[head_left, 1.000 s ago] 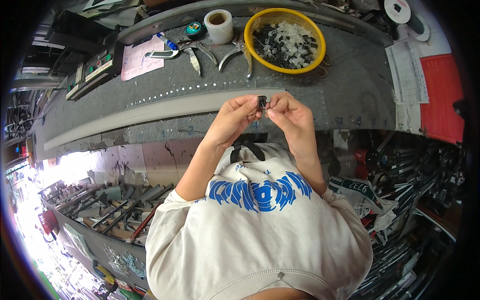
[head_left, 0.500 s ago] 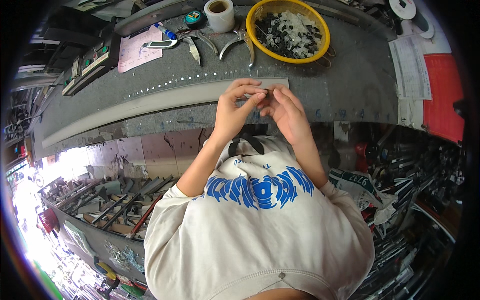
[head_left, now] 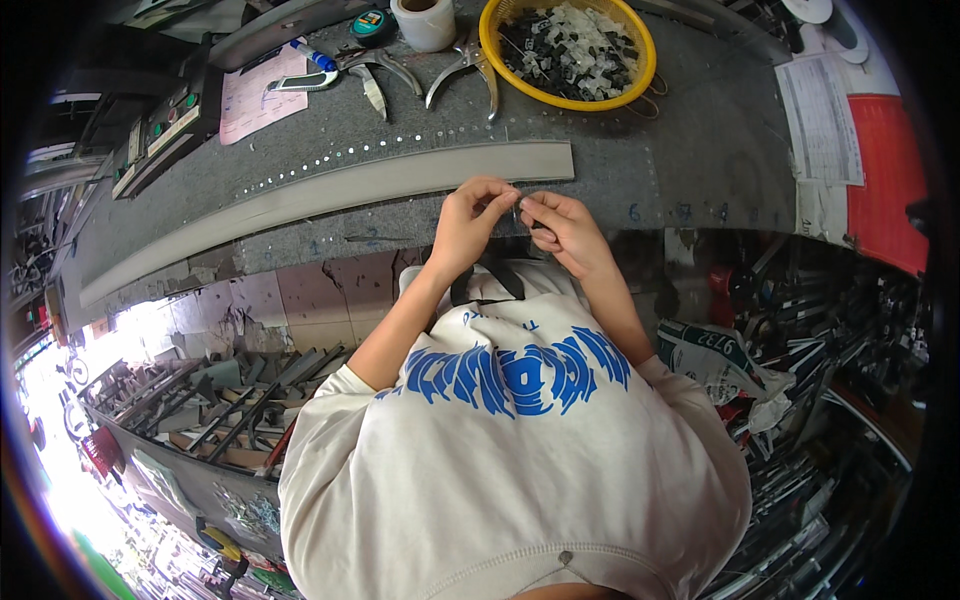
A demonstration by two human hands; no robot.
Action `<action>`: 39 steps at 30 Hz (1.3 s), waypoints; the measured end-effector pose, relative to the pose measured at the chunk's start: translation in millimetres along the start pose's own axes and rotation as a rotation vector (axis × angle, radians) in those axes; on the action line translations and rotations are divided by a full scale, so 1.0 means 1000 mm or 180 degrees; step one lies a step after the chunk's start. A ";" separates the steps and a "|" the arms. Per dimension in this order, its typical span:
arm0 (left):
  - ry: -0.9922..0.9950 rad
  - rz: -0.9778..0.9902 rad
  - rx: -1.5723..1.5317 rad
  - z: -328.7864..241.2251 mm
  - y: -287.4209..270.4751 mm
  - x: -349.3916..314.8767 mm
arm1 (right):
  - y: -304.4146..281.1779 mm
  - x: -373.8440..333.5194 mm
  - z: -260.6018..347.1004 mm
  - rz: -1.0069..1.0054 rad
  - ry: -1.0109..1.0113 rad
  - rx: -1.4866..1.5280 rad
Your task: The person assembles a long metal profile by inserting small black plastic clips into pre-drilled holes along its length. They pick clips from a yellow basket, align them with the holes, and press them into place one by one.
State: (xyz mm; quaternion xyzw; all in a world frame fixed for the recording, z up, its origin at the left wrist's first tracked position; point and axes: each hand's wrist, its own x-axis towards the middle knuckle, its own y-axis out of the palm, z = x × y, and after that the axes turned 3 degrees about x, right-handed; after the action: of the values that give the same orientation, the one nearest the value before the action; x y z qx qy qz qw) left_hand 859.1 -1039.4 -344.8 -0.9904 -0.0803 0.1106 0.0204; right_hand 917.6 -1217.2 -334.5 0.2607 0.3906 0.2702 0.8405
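Note:
My left hand (head_left: 472, 218) and my right hand (head_left: 560, 227) meet fingertip to fingertip over the near edge of the grey workbench (head_left: 690, 150). Between them they pinch a small dark piece (head_left: 519, 205); its shape is too small to make out. A dark strap (head_left: 497, 275) hangs below the hands against my pale shirt. Just beyond the fingers a long grey strip (head_left: 330, 195) lies flat across the bench. Farther back stands a yellow bowl (head_left: 566, 52) filled with several small black and clear parts.
Two pliers (head_left: 465, 70) and a blue-capped marker (head_left: 312, 55) lie at the back near a white tape roll (head_left: 424, 22). A pink sheet (head_left: 252, 92) and papers (head_left: 818, 105) rest on the bench. A red panel (head_left: 885, 180) is at right. Metal bars (head_left: 230, 395) fill a bin at lower left.
Both hands have moved lower and a little to the right in view, still joined on the small piece. The view has tilted, so the bowl and tools sit nearer the top edge.

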 end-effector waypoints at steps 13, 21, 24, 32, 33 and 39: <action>-0.0577 0.0159 0.1767 0.008 0.007 -0.007 | -0.031 0.009 -0.034 -0.0987 -0.1187 -0.2754; -0.0561 0.0335 0.1498 0.012 0.003 -0.007 | -0.025 0.003 -0.027 -0.0714 -0.1082 -0.2879; -0.0450 0.0295 0.1534 0.014 0.002 -0.008 | -0.022 0.002 -0.024 -0.0688 -0.1064 -0.2983; -0.0417 0.0262 0.1581 0.015 0.002 -0.009 | -0.021 0.005 -0.021 -0.0774 -0.0877 -0.3084; -0.0415 0.0262 0.1573 0.016 0.003 -0.009 | -0.021 0.005 -0.020 -0.0770 -0.0834 -0.3086; -0.0379 0.0252 0.1623 0.016 0.003 -0.009 | -0.023 0.008 -0.015 -0.0641 -0.0765 -0.3300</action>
State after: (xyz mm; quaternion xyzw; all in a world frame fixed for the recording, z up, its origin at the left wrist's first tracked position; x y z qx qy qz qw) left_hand 847.4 -1043.4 -358.7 -0.9474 -0.0120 0.1860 0.2602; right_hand 915.5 -1224.5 -361.9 -0.1978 0.1302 0.3139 0.9195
